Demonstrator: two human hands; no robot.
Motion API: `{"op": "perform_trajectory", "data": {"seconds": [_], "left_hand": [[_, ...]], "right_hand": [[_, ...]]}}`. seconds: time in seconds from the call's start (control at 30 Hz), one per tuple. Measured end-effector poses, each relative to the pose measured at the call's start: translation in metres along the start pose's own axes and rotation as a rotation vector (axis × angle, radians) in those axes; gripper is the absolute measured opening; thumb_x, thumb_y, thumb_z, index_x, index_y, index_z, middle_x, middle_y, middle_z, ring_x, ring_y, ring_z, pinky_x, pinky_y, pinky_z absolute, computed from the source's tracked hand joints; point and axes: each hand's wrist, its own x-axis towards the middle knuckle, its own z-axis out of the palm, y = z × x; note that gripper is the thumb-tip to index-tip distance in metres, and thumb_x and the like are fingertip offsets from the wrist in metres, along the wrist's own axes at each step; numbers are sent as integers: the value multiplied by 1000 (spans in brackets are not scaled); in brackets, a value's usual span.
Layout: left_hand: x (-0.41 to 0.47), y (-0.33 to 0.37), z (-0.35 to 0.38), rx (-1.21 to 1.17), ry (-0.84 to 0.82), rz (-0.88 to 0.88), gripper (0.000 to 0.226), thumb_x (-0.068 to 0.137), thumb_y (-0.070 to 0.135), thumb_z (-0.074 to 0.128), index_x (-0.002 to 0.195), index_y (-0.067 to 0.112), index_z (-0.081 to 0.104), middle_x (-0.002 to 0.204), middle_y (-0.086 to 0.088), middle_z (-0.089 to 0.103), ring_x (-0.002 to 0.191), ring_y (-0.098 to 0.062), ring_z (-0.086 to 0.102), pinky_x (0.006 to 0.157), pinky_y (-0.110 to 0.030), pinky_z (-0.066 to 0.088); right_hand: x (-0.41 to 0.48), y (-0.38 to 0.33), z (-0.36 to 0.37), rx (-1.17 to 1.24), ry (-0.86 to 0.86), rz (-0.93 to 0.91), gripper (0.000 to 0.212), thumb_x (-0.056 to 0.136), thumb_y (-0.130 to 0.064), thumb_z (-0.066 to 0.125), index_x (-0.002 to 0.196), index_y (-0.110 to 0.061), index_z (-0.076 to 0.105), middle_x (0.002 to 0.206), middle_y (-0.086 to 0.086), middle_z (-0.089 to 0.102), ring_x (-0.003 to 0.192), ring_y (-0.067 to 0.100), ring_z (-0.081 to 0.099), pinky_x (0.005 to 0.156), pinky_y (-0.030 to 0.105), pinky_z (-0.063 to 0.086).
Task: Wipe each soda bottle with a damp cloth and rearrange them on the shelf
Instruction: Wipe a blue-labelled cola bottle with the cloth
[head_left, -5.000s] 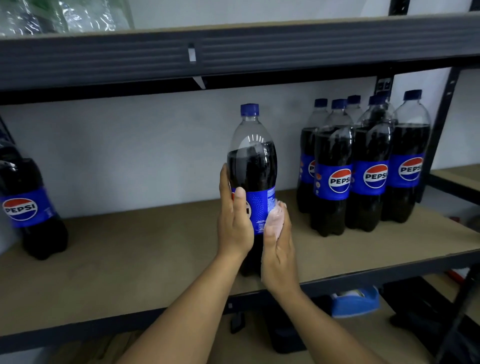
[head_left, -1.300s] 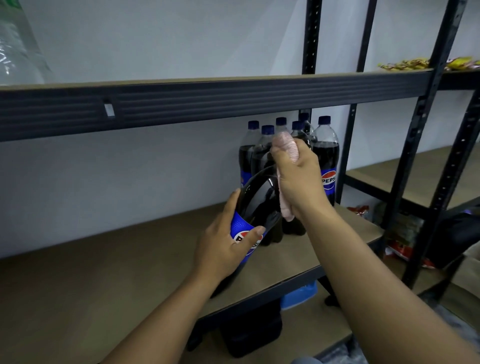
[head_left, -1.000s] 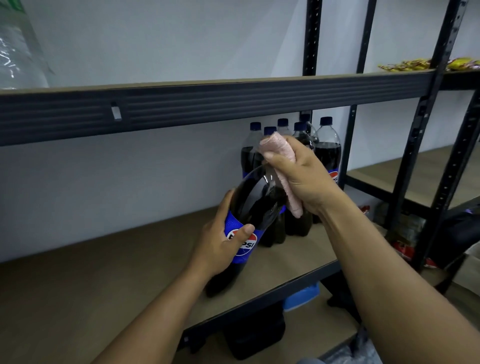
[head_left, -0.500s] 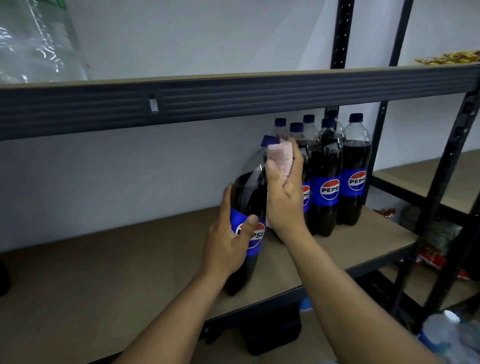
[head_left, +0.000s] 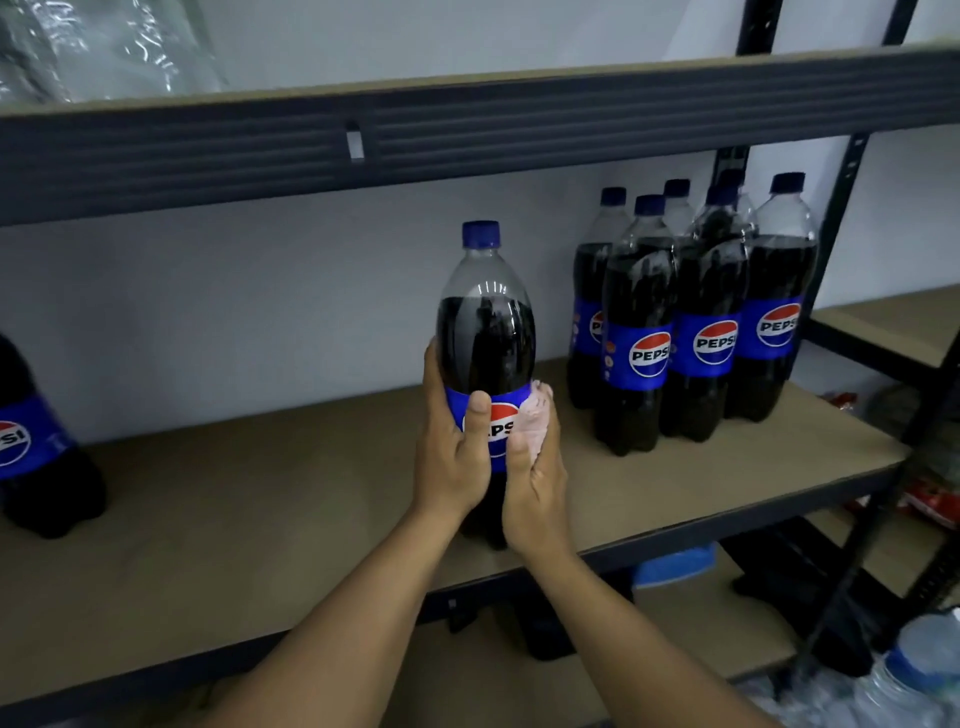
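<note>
Head view: the left hand (head_left: 452, 457) wraps the soda bottle (head_left: 485, 332) at its label, thumb laid across the logo, and the right hand (head_left: 535, 488) pins a pink cloth (head_left: 535, 415) against the label's right side. The bottle stands upright between both palms, its base apparently on the shelf (head_left: 260, 509) near the front edge. To wipe well, I judge the left hand should hold firm and turn the bottle slowly while the cloth sweeps round the label and down to the base. Right of that bottle, apart from it, a cluster of bottles (head_left: 691, 332) stands; far left of it, a lone bottle (head_left: 36, 457).
</note>
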Motion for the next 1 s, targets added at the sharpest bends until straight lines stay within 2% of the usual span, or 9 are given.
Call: {"op": "perform_trajectory", "data": {"seconds": [0.13, 0.27, 0.37, 0.47, 0.57, 0.63, 0.77, 0.87, 1.0], "left_hand": [[1, -3, -1, -57, 16, -7, 83, 91, 84, 41, 160, 43, 20, 146, 38, 47, 130, 4, 56, 96, -13, 49], [0, -7, -1, -92, 2, -31, 80, 88, 84, 48, 154, 48, 21, 138, 39, 54, 123, 0, 63, 90, -18, 55], [-2, -9, -3, -108, 8, -45, 80, 88, 83, 49, 156, 52, 20, 147, 29, 52, 128, -5, 61, 99, -31, 56], [0, -9, -6, -107, -36, -68, 71, 86, 84, 52, 148, 68, 21, 146, 31, 52, 129, -6, 61, 101, -32, 56], [-3, -12, -12, -125, -104, -85, 84, 88, 80, 53, 158, 52, 17, 150, 26, 51, 133, -8, 58, 103, -29, 53], [-15, -18, -16, -101, -186, -84, 89, 93, 74, 53, 163, 34, 18, 151, 24, 49, 138, -7, 54, 108, -24, 48], [-43, -34, -27, -41, -289, -139, 83, 98, 61, 58, 164, 36, 15, 157, 27, 42, 146, -3, 43, 117, -26, 41], [-51, -42, -40, 5, -281, -166, 77, 103, 47, 54, 167, 32, 11, 167, 17, 31, 152, -4, 33, 126, -41, 32], [-55, -42, -72, 34, -231, -166, 76, 103, 50, 51, 166, 32, 13, 167, 17, 30, 153, -5, 32, 125, -39, 32]], "right_hand": [[-3, 13, -8, -56, -86, 60, 61, 100, -80, 22, 156, -54, 28, 151, -22, 50, 137, -5, 48, 112, 24, 43], [23, 30, -42, -523, 11, 103, 63, 104, -70, 28, 161, -42, 26, 140, 4, 55, 126, 22, 56, 99, 45, 52], [30, 46, -62, -934, -133, 161, 68, 104, -60, 43, 162, -38, 15, 144, 13, 48, 127, 34, 50, 100, 50, 50], [25, 53, -67, -1059, -223, 225, 64, 105, -58, 38, 162, -32, 28, 157, 12, 41, 142, 33, 41, 114, 52, 36], [17, 42, -65, -935, -74, 77, 70, 103, -70, 18, 155, -32, 46, 155, 3, 50, 145, 23, 39, 120, 54, 26], [7, 27, -58, -626, -93, 18, 84, 96, -82, 11, 156, -34, 44, 153, -4, 54, 145, 16, 42, 121, 49, 29], [-11, 14, -28, -156, -210, 24, 66, 97, -75, 43, 156, -45, 34, 146, -20, 56, 134, -4, 51, 113, 34, 47], [-16, 13, -13, -112, -177, 23, 62, 98, -72, 49, 153, -46, 36, 145, -23, 56, 135, -2, 52, 114, 41, 49], [-23, 4, 11, -51, -249, 7, 60, 101, -62, 56, 155, -43, 39, 147, -21, 57, 137, 5, 54, 113, 48, 50]]}}
